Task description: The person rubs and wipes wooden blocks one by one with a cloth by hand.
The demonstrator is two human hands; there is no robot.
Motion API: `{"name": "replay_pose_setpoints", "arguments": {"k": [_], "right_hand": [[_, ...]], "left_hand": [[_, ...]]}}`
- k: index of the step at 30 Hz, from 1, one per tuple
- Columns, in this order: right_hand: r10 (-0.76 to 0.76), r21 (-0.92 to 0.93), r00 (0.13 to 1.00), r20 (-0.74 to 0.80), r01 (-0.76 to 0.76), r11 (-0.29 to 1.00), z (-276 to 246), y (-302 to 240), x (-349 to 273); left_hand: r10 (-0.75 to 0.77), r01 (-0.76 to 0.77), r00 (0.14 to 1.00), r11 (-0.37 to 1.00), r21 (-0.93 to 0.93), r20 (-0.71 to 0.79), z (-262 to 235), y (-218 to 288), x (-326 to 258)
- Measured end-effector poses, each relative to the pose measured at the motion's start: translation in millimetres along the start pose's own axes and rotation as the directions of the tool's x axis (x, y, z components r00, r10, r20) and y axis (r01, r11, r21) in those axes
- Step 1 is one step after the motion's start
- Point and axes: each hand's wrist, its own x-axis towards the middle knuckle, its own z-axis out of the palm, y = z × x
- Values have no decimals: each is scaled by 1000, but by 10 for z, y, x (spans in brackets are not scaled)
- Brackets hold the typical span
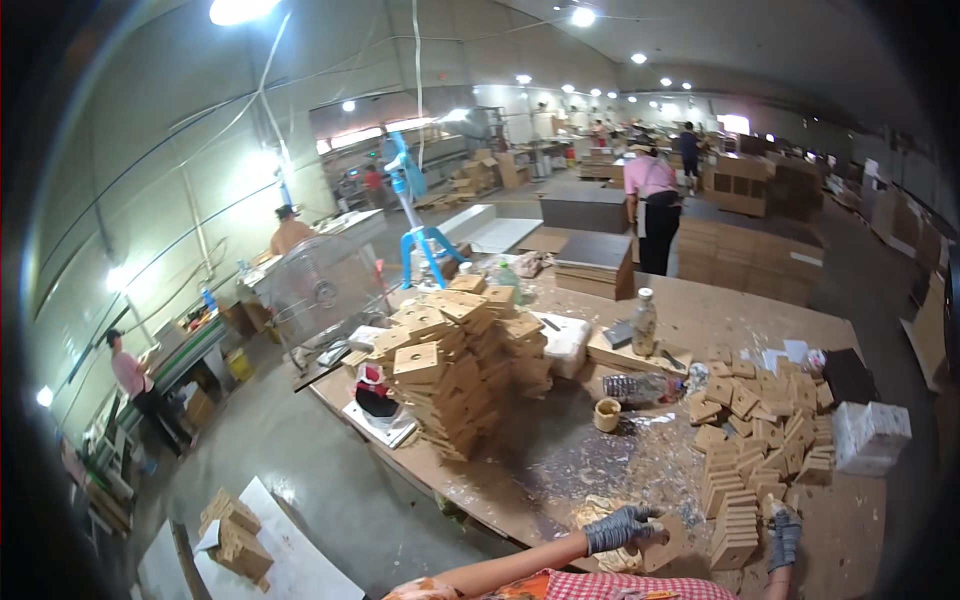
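Left hand, gray glove: fingers curled at the near edge of the table, looks to be grasping a flat tan wooden block, which sits just right of its fingertips. Crumpled yellowish cloth is right behind that hand.

Right hand, also gloved: fingers at the near end of the block heap; can't tell if it grips one or just touches. A row of upright blocks stands between the two hands, closer to the right, so sideways room there is tight.

Right of the right hand: a strip of tabletop, then the right edge. White wrapped package sits on that edge, farther back.

Tall block stack is at the left edge, uneven, leaning. Best room: stained strip between stack and heap, with the small cup and a lying clear bottle at its far end. Standing bottle is beyond those.
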Motion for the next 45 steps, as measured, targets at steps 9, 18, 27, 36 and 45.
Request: {"name": "replay_pose_setpoints", "arguments": {"k": [9, 18, 27, 36, 45], "right_hand": [[-231, 4, 963, 136, 233, 973, 657, -862, 500], [137, -193, 986, -94, -153, 969, -61, -108, 1915], [-145, -75, 987, 66, 150, 986, 29, 507, 770], [-105, -99, 988, 117, 116, 988, 449, 89, 654], [-58, -173, 993, 107, 76, 982, 306, 232, 794]], "left_hand": [[-12, 27, 956, 999, 47, -294, -59, -257, -167], [-213, 148, 929, 963, -224, -301, -520, -609, 76], [-143, 67, 965, 945, -320, -221, -437, -1085, 181], [-156, 79, 954, 954, -289, -256, -426, -1041, 140], [35, -46, 974, 998, -42, -223, -484, -17, -322]]}}
